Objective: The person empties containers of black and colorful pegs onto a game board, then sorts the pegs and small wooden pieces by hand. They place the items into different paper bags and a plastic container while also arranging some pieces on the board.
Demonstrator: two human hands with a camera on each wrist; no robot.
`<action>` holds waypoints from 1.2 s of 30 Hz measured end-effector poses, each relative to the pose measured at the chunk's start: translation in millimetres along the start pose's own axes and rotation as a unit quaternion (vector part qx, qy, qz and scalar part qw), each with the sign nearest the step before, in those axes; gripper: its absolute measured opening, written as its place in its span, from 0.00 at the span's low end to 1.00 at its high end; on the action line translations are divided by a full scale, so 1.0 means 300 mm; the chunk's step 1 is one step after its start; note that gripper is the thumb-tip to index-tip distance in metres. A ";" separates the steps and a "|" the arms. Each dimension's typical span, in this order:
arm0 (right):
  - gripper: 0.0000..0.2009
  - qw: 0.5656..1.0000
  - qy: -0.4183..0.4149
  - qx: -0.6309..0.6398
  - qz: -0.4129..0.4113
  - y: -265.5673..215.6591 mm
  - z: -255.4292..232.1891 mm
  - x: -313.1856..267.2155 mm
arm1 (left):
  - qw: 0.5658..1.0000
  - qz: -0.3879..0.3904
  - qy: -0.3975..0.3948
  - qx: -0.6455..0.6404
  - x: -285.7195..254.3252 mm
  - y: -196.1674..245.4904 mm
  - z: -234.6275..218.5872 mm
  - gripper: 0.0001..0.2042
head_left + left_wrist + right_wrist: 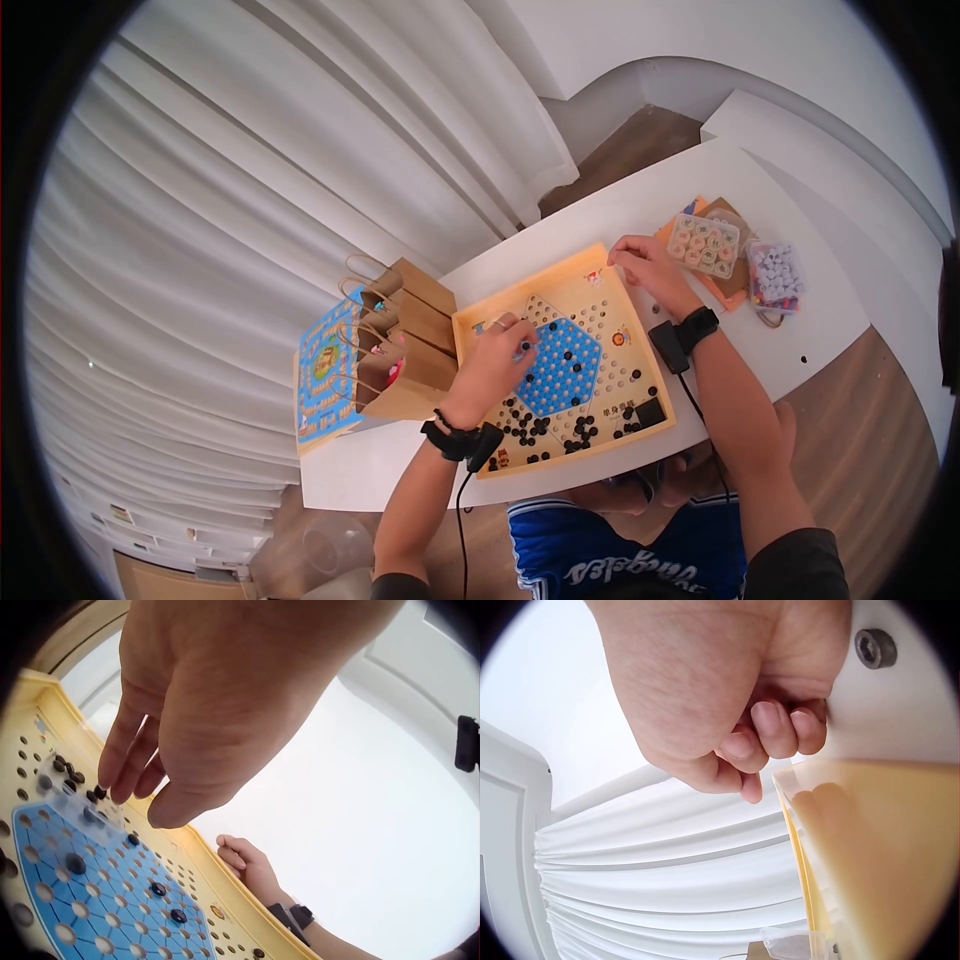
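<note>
My left hand (490,368) is over the left part of the wooden game board (640,300), with its blue star pattern (550,385). In the left wrist view, the fingertips (124,787) of that hand reach over a clear plastic container (105,825), close to black pieces (77,778); thumb and fingers stand apart. Whether they touch a piece is unclear. My right hand (650,268) is beside the board's far right corner. Its fingers (772,731) are loosely curled in the right wrist view, with nothing visible in them.
Paper bags (425,320) and a blue illustrated board (325,365) stand at the left. Two clear boxes, one with round pieces (705,245) and one with white pieces (776,272), lie at the right. Loose black pieces (580,435) crowd the board's near side.
</note>
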State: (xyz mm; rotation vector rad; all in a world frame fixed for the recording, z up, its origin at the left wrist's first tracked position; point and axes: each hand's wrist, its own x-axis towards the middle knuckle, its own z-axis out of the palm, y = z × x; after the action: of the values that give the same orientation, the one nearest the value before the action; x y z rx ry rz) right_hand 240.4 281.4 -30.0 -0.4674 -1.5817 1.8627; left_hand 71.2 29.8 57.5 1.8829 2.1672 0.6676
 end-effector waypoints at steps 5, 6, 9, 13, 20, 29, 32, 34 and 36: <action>0.07 1.000 -0.006 -0.006 0.008 -0.004 -0.003 -0.002 | 0.998 0.037 0.006 0.048 0.049 0.016 0.083 0.09; 0.07 1.000 -0.005 -0.008 0.008 -0.008 -0.002 -0.004 | 0.995 0.059 0.018 0.075 0.061 0.013 0.095 0.10; 0.07 1.000 -0.001 -0.008 0.006 -0.010 0.001 -0.006 | 0.986 0.086 0.020 0.138 0.106 0.005 0.104 0.10; 0.08 1.000 0.001 -0.015 0.001 -0.015 0.009 -0.007 | 0.978 0.104 0.003 0.180 0.144 -0.015 0.126 0.09; 0.07 1.000 -0.002 -0.019 0.000 -0.018 0.009 -0.008 | 0.991 0.057 -0.024 0.116 0.161 -0.036 0.142 0.07; 0.08 1.000 0.001 -0.019 -0.005 -0.008 0.010 -0.005 | 0.989 0.098 -0.082 0.070 0.078 0.051 0.138 0.07; 0.08 0.999 0.004 -0.035 -0.007 -0.007 0.002 -0.005 | 0.991 0.084 -0.078 0.065 0.074 0.063 0.144 0.06; 0.08 1.000 -0.001 -0.024 -0.001 -0.009 0.004 -0.006 | 0.992 0.063 -0.093 0.053 0.070 0.065 0.141 0.06; 0.08 1.000 -0.003 -0.023 0.000 -0.014 0.007 -0.006 | 0.992 0.064 -0.091 0.055 0.062 0.071 0.153 0.04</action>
State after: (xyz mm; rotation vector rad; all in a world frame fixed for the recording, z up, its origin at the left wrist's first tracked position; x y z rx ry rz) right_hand 241.5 278.9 -25.7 -0.4828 -1.6312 1.8316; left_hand 106.5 59.5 29.4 2.0629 2.0225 0.3875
